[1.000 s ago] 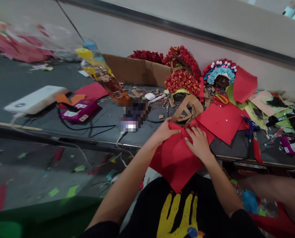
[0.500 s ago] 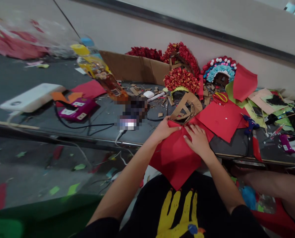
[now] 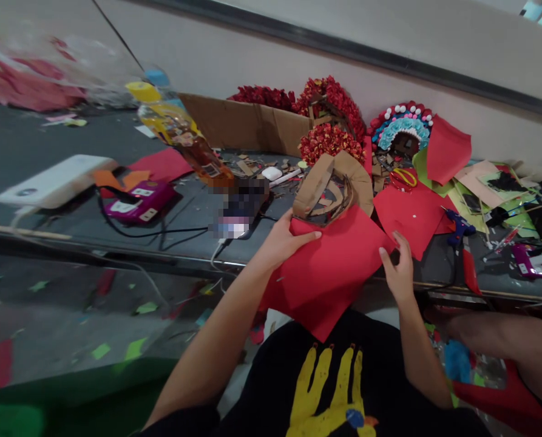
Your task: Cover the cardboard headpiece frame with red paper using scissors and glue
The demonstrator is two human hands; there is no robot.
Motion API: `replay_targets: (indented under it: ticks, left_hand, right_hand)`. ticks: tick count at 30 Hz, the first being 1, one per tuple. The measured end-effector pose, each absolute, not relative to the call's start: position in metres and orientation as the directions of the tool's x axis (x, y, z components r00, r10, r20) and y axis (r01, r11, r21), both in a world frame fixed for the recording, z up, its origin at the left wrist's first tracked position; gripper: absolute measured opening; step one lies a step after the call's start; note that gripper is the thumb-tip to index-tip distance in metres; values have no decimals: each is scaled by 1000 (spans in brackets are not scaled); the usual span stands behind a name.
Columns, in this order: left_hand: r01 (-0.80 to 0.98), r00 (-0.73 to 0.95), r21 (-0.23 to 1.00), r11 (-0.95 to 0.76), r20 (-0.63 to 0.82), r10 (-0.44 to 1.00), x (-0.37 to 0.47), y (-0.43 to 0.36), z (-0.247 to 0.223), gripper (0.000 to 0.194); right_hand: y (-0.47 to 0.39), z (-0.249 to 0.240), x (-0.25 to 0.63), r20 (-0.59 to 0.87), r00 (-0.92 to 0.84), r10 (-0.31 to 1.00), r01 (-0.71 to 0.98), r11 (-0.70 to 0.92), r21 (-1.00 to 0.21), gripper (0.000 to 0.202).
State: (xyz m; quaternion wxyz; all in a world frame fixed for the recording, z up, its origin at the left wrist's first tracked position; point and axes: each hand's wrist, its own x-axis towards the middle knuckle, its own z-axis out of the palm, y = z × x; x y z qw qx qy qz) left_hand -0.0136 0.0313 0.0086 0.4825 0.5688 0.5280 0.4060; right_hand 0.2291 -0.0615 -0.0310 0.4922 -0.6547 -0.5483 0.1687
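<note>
A sheet of red paper [image 3: 329, 267] slants over the table's front edge toward my lap. My left hand [image 3: 282, 240] grips its left side, with the thumb lying on top and the other fingers mostly hidden behind. A brown cardboard frame [image 3: 359, 176] of curved strips, a headdress-like shape, stands at the far edge of this sheet, close to my left fingers. At the paper's right corner is my right hand [image 3: 397, 264], thumb and fingers apart, the tips near or touching the edge.
Another red sheet [image 3: 405, 212] lies to the right, with red-yellow scissors [image 3: 403, 179] and a blue glue gun [image 3: 458, 227] near it. A drink bottle [image 3: 184, 139], a phone [image 3: 241, 212] and a white power bank [image 3: 56, 179] are on the left. Decorated headpieces [image 3: 402, 127] stand behind.
My right hand has moved right, from the cardboard frame to the paper's corner. The frame now stands more upright and wider in view, and the red sheet lies more spread out.
</note>
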Motion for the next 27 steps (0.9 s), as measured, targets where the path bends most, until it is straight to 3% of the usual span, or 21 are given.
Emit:
replay_targets:
  ticks: [3, 7, 18, 27]
  left_hand:
    - [222, 116, 974, -42, 16, 993, -19, 24, 12, 72]
    - [226, 137, 970, -88, 58, 989, -21, 16, 13, 76]
    - [229, 144, 970, -86, 54, 988, -20, 9, 10, 78]
    - [209, 121, 976, -65, 40, 992, -21, 9, 4, 76]
  right_hand:
    - [-70, -34, 229, 126, 443, 888, 227, 26, -974, 56]
    - [-72, -31, 225, -70, 455, 888, -47, -55, -997, 51]
    - [-65, -17, 230, -49, 522, 851, -138, 28, -990, 43]
    - [-67, -22, 227, -93, 465, 880, -245, 27, -969, 48]
